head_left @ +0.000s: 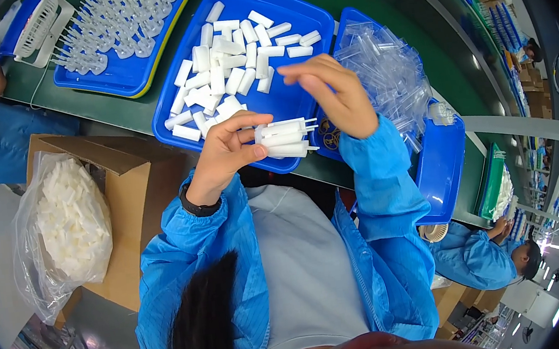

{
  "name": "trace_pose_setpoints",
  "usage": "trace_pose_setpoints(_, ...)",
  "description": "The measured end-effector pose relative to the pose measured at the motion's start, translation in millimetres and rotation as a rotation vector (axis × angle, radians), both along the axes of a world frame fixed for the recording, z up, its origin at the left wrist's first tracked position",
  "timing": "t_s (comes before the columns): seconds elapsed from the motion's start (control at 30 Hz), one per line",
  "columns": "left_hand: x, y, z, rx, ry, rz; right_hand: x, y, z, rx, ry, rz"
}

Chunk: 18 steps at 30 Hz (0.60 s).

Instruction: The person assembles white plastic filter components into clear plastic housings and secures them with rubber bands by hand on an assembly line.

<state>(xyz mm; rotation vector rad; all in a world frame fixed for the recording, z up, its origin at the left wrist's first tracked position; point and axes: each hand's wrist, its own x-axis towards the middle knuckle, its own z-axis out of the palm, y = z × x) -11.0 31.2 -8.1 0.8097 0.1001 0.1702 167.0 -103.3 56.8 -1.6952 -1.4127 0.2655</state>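
My left hand [227, 154] is closed around a pronged plastic holder [259, 135], pinching its base between thumb and fingers. Several white foam sleeves [287, 149] sit on its prongs, whose thin tips stick out to the right. My right hand [335, 89] hovers beyond and to the right, its index finger and thumb stretched out over the blue tray's right side; I see nothing in it. Loose white cylindrical sleeves [217, 81] lie heaped in the blue tray [306, 16] below both hands.
At the far left, a blue tray [68, 78] holds similar translucent pronged pieces [117, 20]. To the right are a pile of clear plastic tubes [381, 70] and a blue bin [442, 176]. A cardboard box [120, 227] with a bag of white sleeves [74, 218] stands left. Co-workers sit on both sides.
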Motion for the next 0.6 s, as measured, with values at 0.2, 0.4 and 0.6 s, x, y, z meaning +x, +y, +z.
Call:
trace_pose_setpoints(0.2, 0.7, 0.8, -0.2, 0.122, -0.039, -0.042, 5.1, 18.9, -46.6, -0.317, -0.657, -0.131)
trace_pose_setpoints(0.4, 0.0, 0.4, 2.0, 0.093, -0.033, -0.038, 9.4, 23.2, -51.1, -0.327, -0.772, -0.157)
trace_pose_setpoints(0.6, 0.5, 3.0, -2.1, 0.058, 0.008, -0.037, 6.2, 10.4, -35.5, -0.350, -0.438, -0.172)
